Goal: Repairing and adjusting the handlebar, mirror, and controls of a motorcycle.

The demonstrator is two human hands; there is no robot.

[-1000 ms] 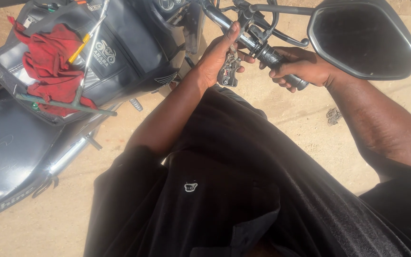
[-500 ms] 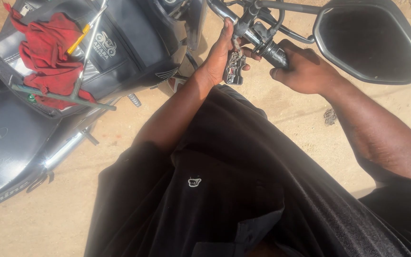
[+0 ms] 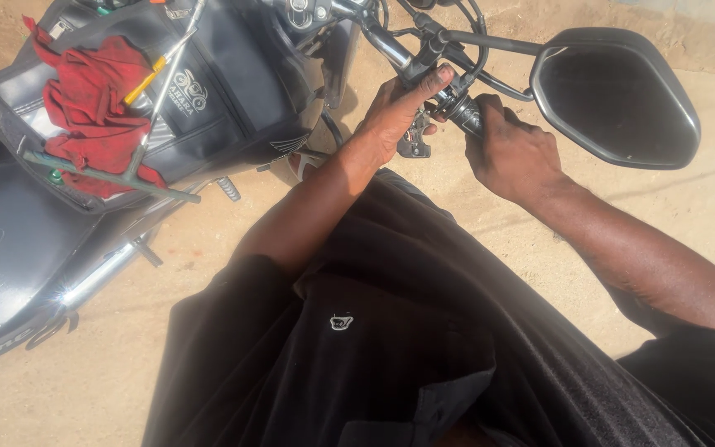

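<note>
Gripping the handlebar grip (image 3: 467, 114), the right hand (image 3: 513, 151) hides it; left hand (image 3: 399, 112) clasps the switch housing (image 3: 415, 141).

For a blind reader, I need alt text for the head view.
Both hands work at a motorcycle handlebar: left hand on a metal part, right hand around the grip. A red rag lies on the tank.

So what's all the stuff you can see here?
motorcycle: one, dark grey, left and top
handlebar: one, silver and black, top centre
mirror: one, black, upper right
rag: one, red, on the tank cover
T-shaped tool: one, grey metal, lying over the rag
screwdriver: one, yellow handle, on the rag
ground: sandy, tan
left hand: on the handlebar controls
right hand: wrapped round the grip
</note>
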